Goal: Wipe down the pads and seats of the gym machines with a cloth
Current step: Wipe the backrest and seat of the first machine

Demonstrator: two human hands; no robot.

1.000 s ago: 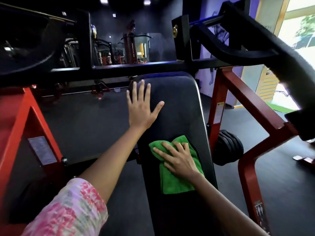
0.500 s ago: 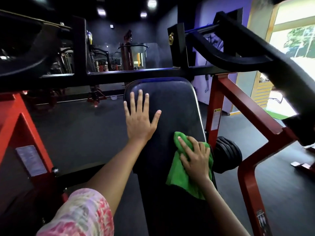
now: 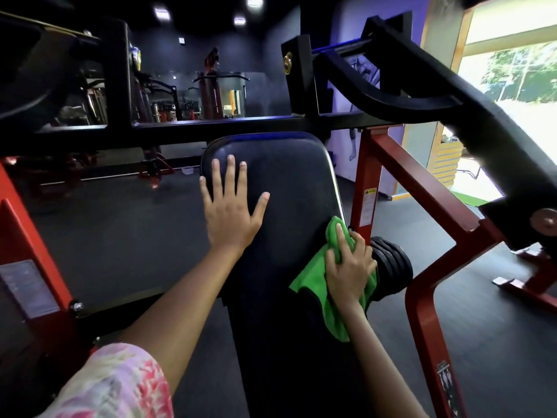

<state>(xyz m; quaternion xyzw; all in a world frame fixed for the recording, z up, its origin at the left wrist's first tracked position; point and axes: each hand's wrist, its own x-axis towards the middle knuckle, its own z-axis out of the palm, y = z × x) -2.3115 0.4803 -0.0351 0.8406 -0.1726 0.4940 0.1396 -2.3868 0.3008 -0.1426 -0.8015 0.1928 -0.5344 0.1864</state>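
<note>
Right hand (image 3: 349,267) pressing green microfibre cloth (image 3: 313,280) over black padded backrest (image 3: 289,188) right edge, fingers curled. Left hand (image 3: 230,214) spread flat, upper-left; centre bare.

- Dark rubber floor (image 3: 126,236) stretches across a dim gym under round ceiling lights (image 3: 254,0).
- Black walls at the rear; a purple wall (image 3: 388,13) stands to the right.
- Bright window (image 3: 512,64) at far right shows green trees outside.
- More exercise machines (image 3: 217,86) crowd the rear of the room.
</note>
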